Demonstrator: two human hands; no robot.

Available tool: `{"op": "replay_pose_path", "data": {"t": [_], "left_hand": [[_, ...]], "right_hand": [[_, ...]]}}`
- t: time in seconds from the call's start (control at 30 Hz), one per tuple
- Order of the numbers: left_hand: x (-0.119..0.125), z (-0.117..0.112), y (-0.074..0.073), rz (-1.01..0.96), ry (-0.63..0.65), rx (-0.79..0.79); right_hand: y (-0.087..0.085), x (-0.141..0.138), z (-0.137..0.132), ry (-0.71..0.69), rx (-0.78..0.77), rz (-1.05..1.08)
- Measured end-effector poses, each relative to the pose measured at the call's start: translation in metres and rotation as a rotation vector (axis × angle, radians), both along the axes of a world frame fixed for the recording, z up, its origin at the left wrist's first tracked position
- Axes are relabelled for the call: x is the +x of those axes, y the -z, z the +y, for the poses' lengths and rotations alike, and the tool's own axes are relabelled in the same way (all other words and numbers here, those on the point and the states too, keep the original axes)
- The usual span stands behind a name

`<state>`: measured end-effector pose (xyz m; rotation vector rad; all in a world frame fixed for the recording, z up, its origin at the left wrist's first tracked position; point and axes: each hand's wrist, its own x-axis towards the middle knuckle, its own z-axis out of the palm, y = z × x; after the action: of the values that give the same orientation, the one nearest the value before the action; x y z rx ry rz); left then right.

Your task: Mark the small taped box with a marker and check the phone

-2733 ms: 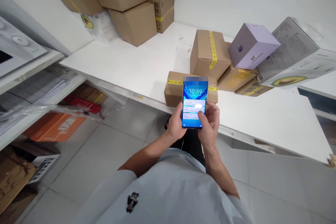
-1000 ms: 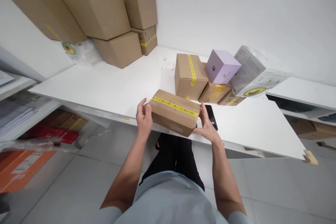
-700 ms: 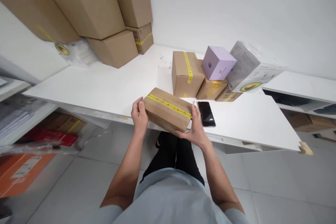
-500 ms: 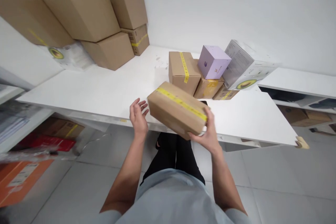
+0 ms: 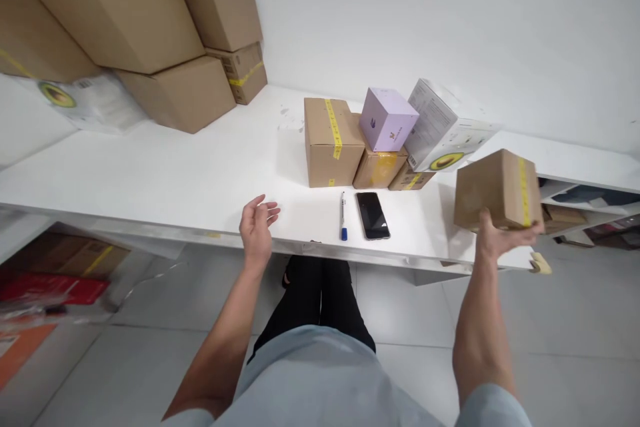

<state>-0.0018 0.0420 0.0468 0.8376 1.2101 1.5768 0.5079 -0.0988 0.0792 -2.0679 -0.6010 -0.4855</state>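
Observation:
My right hand (image 5: 503,239) holds a brown cardboard box (image 5: 495,189) with a yellow tape stripe from below, out past the right end of the white table (image 5: 175,167). My left hand (image 5: 257,228) hovers open and empty above the table's front edge. Between the hands, a black phone (image 5: 373,215) lies face up on the table, with a blue-capped pen (image 5: 343,214) just left of it.
Behind the phone stand a taped carton (image 5: 330,141), a lilac box (image 5: 388,119), a white avocado-print box (image 5: 443,127) and smaller cartons (image 5: 379,169). Large cartons (image 5: 125,20) are stacked at the back left. A lower white shelf (image 5: 580,170) sits at right; grey tile floor below.
I put the phone down on the table and picked up the taped box with both hands. My left hand let go, and my right hand swung the box far right.

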Motion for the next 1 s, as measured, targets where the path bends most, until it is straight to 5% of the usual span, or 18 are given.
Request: {"op": "replay_pose_path", "data": {"t": [0.1,0.33,0.7,0.83,1.0], "left_hand": [[0.002,-0.003,0.004,0.038,0.019,-0.001],[-0.022,-0.002,0.021,0.114,-0.038,-0.058],[-0.033,0.016,0.033,0.2,0.005,-0.074],[-0.032,0.036,0.016,0.413,0.04,0.011],[-0.015,0.074,-0.034,0.78,-0.044,0.252]], "right_hand": [[-0.001,0.015,0.049,0.054,-0.023,0.107],[0.0,0.019,0.126,-0.183,-0.142,0.125],[0.01,-0.012,0.131,-0.305,-0.146,0.108],[0.012,-0.034,0.133,-0.316,-0.15,0.117],[0.01,-0.07,0.138,-0.321,-0.142,0.129]]}}
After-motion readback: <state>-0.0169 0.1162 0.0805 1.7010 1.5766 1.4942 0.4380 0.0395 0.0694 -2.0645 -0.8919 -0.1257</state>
